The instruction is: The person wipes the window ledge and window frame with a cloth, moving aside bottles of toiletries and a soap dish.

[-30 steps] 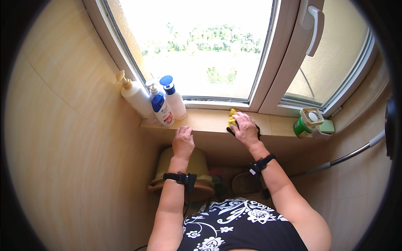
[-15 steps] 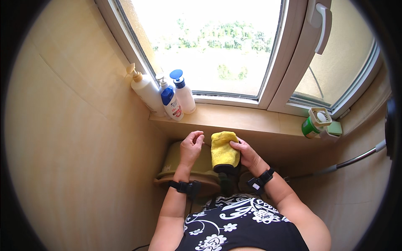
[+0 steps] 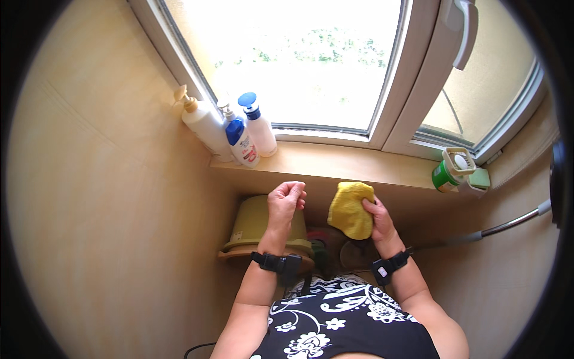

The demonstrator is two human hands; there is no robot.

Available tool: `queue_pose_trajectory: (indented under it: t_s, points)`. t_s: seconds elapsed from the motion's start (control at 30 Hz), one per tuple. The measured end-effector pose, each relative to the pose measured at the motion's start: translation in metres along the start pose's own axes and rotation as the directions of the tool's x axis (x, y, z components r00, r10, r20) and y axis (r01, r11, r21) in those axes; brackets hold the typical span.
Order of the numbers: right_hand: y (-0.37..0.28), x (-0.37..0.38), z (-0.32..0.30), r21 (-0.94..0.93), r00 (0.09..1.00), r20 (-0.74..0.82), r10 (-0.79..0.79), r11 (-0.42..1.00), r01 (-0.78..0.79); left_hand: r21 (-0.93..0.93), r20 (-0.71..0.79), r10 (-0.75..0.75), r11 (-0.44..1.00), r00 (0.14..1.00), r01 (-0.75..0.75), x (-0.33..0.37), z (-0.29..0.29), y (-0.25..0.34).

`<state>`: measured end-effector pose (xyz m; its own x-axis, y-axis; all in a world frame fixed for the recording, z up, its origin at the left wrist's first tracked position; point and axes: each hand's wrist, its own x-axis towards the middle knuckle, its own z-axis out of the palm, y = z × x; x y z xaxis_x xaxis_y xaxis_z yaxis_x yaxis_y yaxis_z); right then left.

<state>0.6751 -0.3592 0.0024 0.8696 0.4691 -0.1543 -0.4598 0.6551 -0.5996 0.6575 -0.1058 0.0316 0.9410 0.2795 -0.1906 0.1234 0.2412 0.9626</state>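
Observation:
My right hand (image 3: 380, 219) grips a yellow bath mitt (image 3: 351, 209) by its right side, thumb across the front. The soft mitt hangs above the floor, in front of the ledge. Apart from it, to the left, my left hand (image 3: 287, 202) is raised with curled fingers and the thumb pressed against them. Whatever those fingers may hold is hidden. Behind and below my left hand sits a pale green tub (image 3: 246, 222) on a brownish rim.
Three pump bottles (image 3: 259, 133) crowd the left end of the window ledge (image 3: 335, 163). A green container (image 3: 443, 178) and a soap holder with a white soap (image 3: 460, 161) stand at its right end. A metal bar (image 3: 508, 222) juts in from the right wall.
My right hand has moved right with the mitt, which now tilts and no longer shows its black cuff. My left hand has shifted slightly right, its fingers closing tighter.

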Motion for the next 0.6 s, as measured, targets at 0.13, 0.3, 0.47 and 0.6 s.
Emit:
queue_pose_trajectory:
  t_s: [0.13, 0.3, 0.47, 0.6]
  points:
    - [-0.012, 0.006, 0.006, 0.004, 0.998, 0.059, -0.03, 1.0, 0.03, 0.127, -0.121, 0.327, 0.942, 0.937, -0.312, 0.024, -0.002, 0.023]
    - [-0.017, 0.033, 0.07, -0.174, 0.991, 0.118, -0.059, 0.982, 0.079, 0.27, 0.219, 0.342, 0.879, 0.914, -0.394, 0.024, 0.001, 0.034]
    - [-0.005, 0.092, 0.123, -0.705, 0.922, 0.378, -0.086, 0.618, 0.347, -0.058, 0.206, 0.158, 0.987, 0.966, -0.15, -0.005, -0.016, 0.017]
    - [-0.004, 0.17, 0.143, -0.924, 0.902, 0.348, -0.255, 0.073, 0.377, -0.062, 0.107, 0.256, 0.966, 0.961, -0.25, -0.014, -0.037, 0.025]
